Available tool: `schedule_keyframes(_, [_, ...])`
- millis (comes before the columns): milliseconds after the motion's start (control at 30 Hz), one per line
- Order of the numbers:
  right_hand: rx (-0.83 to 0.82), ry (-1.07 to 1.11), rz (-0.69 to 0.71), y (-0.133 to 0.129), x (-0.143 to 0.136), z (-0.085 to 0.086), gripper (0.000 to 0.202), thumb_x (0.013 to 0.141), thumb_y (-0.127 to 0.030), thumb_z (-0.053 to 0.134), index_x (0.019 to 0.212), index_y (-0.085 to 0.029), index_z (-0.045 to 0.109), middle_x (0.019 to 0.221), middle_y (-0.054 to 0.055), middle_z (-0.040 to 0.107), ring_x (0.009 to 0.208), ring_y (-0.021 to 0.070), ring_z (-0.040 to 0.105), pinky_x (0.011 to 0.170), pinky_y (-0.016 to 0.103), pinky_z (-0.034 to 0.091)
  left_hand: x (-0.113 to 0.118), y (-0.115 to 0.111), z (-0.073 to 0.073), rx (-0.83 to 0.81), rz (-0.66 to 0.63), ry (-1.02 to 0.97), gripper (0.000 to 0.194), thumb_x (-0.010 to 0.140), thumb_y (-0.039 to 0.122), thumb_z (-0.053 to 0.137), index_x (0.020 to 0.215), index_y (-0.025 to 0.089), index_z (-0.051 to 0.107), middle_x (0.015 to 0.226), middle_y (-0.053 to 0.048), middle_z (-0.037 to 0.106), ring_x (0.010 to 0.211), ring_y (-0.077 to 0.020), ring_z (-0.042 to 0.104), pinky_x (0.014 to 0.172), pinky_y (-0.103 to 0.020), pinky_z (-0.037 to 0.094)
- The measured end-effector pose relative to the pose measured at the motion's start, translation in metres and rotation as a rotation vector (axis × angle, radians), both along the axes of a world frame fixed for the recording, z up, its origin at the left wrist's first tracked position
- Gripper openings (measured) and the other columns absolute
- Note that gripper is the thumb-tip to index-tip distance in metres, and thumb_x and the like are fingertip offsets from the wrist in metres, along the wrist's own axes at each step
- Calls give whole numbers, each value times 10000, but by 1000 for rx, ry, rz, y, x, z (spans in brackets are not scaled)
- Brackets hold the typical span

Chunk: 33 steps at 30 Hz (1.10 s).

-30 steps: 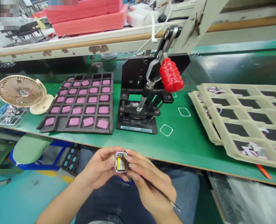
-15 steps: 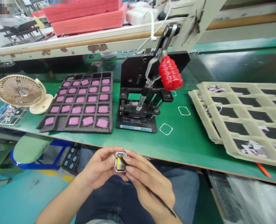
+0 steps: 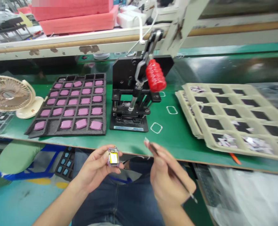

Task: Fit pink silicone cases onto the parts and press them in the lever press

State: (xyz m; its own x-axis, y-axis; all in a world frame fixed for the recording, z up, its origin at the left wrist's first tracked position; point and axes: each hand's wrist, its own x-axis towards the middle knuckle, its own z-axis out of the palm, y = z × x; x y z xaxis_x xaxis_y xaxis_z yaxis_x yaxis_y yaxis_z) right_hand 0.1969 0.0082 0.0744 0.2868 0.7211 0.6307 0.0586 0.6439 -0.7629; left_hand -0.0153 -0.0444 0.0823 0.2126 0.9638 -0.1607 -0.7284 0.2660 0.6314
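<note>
My left hand [image 3: 97,164] grips a small purple watch-like case [image 3: 113,157] by its sides, with the open face turned up. Inside the case sits a pale rectangular part with yellow edges, which looks like a battery. Over the table's front edge, my right hand [image 3: 169,175] is closed around slim dark tweezers [image 3: 177,180], apart from the case. A small pale piece [image 3: 146,141] shows at the tip near the fingers; blur hides its kind. Behind the hands stands a black hand press [image 3: 129,121] with a red lever grip [image 3: 155,75].
To the left, a black foam tray [image 3: 53,128] holds purple cases in rows, beside a cream fan [image 3: 26,106]. Pale stacked trays [image 3: 197,117] with small parts lie on the right. Thin white rounded frames [image 3: 156,128] rest on the green table [image 3: 124,142].
My right hand with the tweezers has moved away from the case, to the right and upward. The left hand still holds the case, now uncovered. The whole view has shifted slightly.
</note>
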Motion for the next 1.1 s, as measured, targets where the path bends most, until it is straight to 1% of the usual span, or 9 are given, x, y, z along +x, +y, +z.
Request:
schedule_keyframes(133, [-281,-53,-168,101,39,32,262,981,-373,817,1126,-159,856,1081,115,819,999,296,818,989,485,672,-1,-4,-3,-86,-7,56,273,1009,289,813,1278,250,788,1340,-178,690,1057,-318,756,843,-326,665])
schedule_keyframes(267, [-183,-372,-339,218,76,76,263,1031,-321,732,1109,-96,843,1051,139,810,1015,274,779,1000,448,603,6,-8,-3,-89,-71,66,253,976,276,847,1221,230,803,1353,-186,681,1094,-340,746,887,-351,658])
schedule_keyframes(400, [-416,-700,-399,266,86,104,319,1055,-347,710,1067,-51,830,974,187,787,1008,322,748,1001,460,545,12,-14,-8,-130,-73,62,276,974,348,868,1211,225,797,1355,-199,676,1110,-359,741,901,-386,656])
schedule_keyframes(467, [-442,-726,-419,260,91,107,372,1084,-387,660,1042,-51,814,930,184,773,989,322,743,997,458,538,10,-17,-13,-168,-48,66,296,968,379,881,1198,217,789,1348,-201,677,1097,-365,743,886,-398,658])
schedule_keyframes(567, [-292,-594,-413,230,111,102,387,1125,-396,539,1003,-109,768,980,156,773,1011,280,747,1008,421,544,5,-22,-16,-220,-21,78,322,950,375,900,1188,198,777,1339,-205,676,1058,-362,744,828,-371,648])
schedule_keyframes(700, [-127,-545,-481,174,161,102,409,1145,-431,382,1186,-166,690,984,112,746,849,208,714,812,333,541,0,-25,-11,-306,7,120,405,909,389,936,1202,167,767,1343,-223,665,1011,-356,731,758,-334,619])
schedule_keyframes(800, [-486,-1033,-624,138,204,111,376,1088,-439,491,1072,-166,748,874,106,729,809,241,670,733,347,448,1,-25,-10,-337,8,169,443,865,403,975,1176,161,772,1377,-214,650,1097,-397,716,802,-352,639])
schedule_keyframes(900, [-901,-1376,-548,114,229,118,346,1032,-461,600,1010,-169,783,942,118,766,886,273,689,711,346,405,7,-23,-12,-344,-12,196,413,858,383,979,1155,179,778,1429,-194,627,1207,-435,682,861,-375,654])
schedule_keyframes(1100, [-998,-1529,-325,104,218,117,312,984,-534,706,1094,-270,831,1055,70,797,1000,270,707,744,320,402,24,-22,-6,-288,-48,243,366,876,384,953,1127,185,777,1414,-193,624,1251,-463,650,823,-368,642])
